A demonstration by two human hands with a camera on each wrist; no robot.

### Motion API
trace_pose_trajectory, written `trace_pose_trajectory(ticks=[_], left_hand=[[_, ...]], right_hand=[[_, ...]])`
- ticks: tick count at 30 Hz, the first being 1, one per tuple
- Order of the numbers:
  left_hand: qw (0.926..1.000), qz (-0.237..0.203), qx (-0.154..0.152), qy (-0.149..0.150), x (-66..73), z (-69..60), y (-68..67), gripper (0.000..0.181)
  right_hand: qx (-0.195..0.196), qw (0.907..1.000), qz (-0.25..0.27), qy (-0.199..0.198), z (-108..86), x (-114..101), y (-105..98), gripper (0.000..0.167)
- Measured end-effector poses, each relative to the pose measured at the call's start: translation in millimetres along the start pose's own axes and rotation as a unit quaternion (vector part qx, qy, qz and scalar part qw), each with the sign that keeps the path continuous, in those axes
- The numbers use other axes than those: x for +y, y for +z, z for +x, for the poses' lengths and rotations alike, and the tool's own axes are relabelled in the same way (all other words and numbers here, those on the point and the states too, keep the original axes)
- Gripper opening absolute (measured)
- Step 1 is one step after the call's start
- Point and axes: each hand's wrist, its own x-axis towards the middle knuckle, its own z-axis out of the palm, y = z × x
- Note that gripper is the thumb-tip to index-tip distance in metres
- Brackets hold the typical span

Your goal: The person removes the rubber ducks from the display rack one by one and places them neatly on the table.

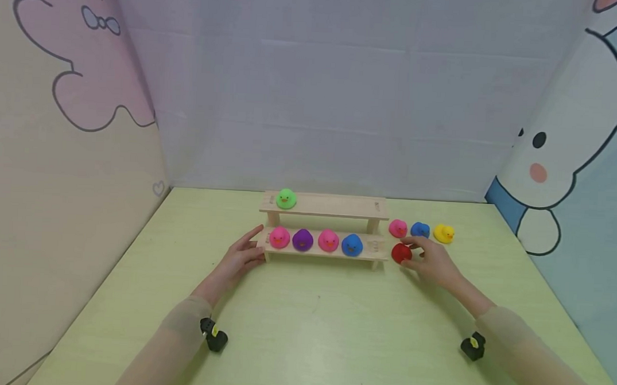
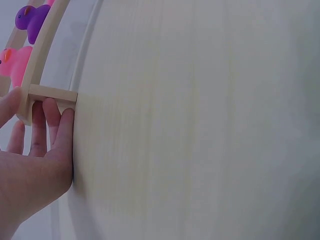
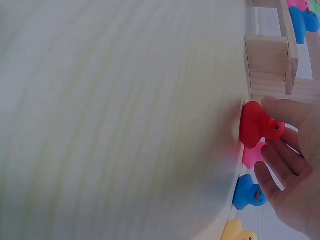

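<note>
A two-tier wooden stand (image 1: 328,206) stands at the back of the table. My left hand (image 1: 241,257) touches its left end; in the left wrist view the fingers (image 2: 65,132) lie fairly straight against the leg (image 2: 52,93) of the lower tier. Just right of the stand, my right hand (image 1: 432,264) pinches a red rubber duck (image 1: 401,253) between thumb and fingers. That duck (image 3: 254,125) appears to sit on the tabletop. On the lower tier are a pink duck (image 1: 279,238), a purple one (image 1: 303,240), another pink one (image 1: 329,240) and a blue one (image 1: 352,245).
A green duck (image 1: 286,199) sits at the left of the upper tier. Behind the right hand, a pink duck (image 1: 397,228), a blue duck (image 1: 420,229) and a yellow duck (image 1: 443,233) stand on the table (image 1: 323,331). A pale curtain (image 1: 333,101) hangs behind.
</note>
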Motion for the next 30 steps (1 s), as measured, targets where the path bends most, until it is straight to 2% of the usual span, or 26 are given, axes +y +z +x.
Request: trace_pose_trajectory(ticks=[6,17,23,30], left_hand=[[1.0,0.003,-0.001,0.0,1.1,-0.9,-0.5,0.066],[1.0,-0.007,-0.001,0.006,1.1,-0.7,0.1,0.065],[0.9998,-0.011,-0.005,0.013,0.5,-0.4,-0.3,0.066],[0.9994,-0.017,-0.019,0.022,-0.8,-0.2,-1.7,0.068]], right_hand=[[-0.001,0.9999,-0.008,0.007,-1.4,-3.8,-4.1,0.056],[0.016,0.9998,0.002,0.014,-1.4,-15.2,-17.0,0.052],[0.064,0.9978,0.013,-0.014,5.9,-18.4,-22.9,0.05],[0.128,0.9907,0.029,-0.035,16.8,-35.2,-27.7,0.041]])
